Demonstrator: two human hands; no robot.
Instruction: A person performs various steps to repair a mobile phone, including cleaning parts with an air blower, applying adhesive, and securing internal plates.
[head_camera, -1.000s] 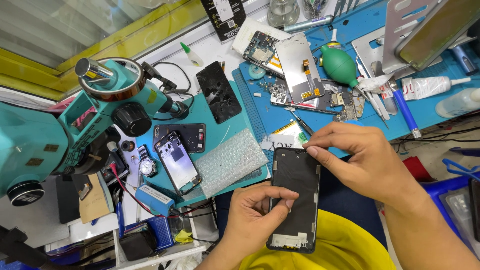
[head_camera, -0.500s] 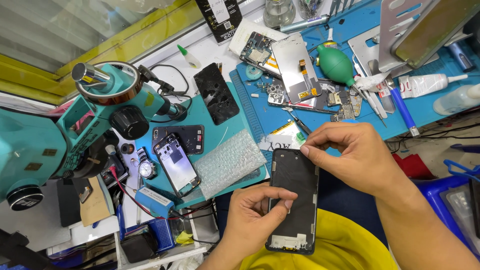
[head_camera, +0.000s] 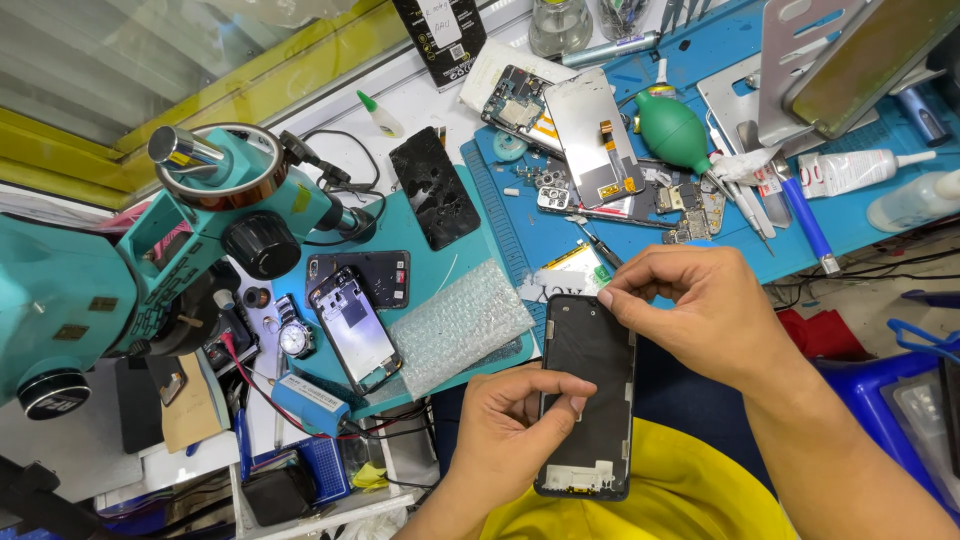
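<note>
Black and glossy, one phone frame (head_camera: 590, 390) sits upright in the head view, held over a yellow lap between two hands, just off the near edge of the blue work mat (head_camera: 850, 215). The left hand (head_camera: 510, 435) grips its left edge from below, thumb curled across the dark face, fingers closed behind it. The right hand (head_camera: 700, 310) pinches the top right corner, thumb and forefinger drawn together at the rim, the other fingers bent loosely.

On the bench beyond, one teal microscope (head_camera: 190, 240) fills the left side. Beside it lie three more phone bodies: one open shell with a pale inside (head_camera: 355, 330), one dark back cover (head_camera: 365, 275) under its top end, and one cracked black screen (head_camera: 433, 200). One sheet of bubble wrap (head_camera: 460, 325) lies just right of the open shell. One wristwatch (head_camera: 292, 338) lies at the shell's left.

Further back, one silver display panel (head_camera: 590, 140) rests on the mat, with one green rubber blower (head_camera: 672, 130) to its right and one white tube (head_camera: 860, 172) near the far right edge.
</note>
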